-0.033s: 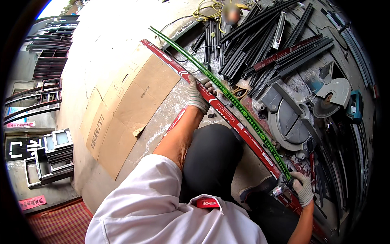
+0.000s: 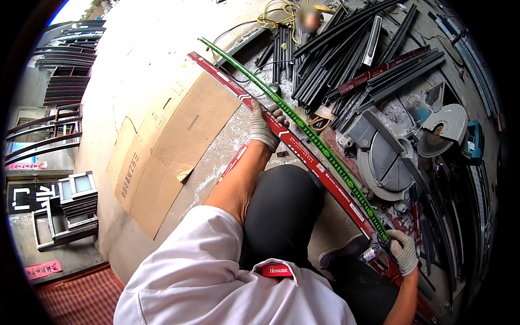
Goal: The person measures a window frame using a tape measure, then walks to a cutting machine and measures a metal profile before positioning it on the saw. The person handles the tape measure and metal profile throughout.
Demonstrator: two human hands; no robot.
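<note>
A long bar with a red printed face (image 2: pixel 327 181) runs slantwise from the upper left to the lower right, past my bent knee. My left hand (image 2: pixel 264 127), in a pale knit glove, is closed round it, thumb on the near side and fingertips showing past the far edge. Beside the bar stretches the bright green blade of a tape measure (image 2: pixel 325 149), nearly parallel to it. Near the bar's lower right end my right hand (image 2: pixel 403 252), also gloved, grips the dark tape measure case, mostly hidden by the fingers.
Flattened cardboard (image 2: pixel 162 146) lies to the left. On the right stands a mitre saw (image 2: pixel 387 162) with a round base and exposed blade (image 2: pixel 435 142). Dark metal profiles (image 2: pixel 319 70) are heaped beyond it, near a coiled yellow cable (image 2: pixel 276 13). Framed panels (image 2: pixel 78 203) stand far left.
The far end of the green tape blade has shifted very slightly left and down. Both hands and the red bar stay where they were.
</note>
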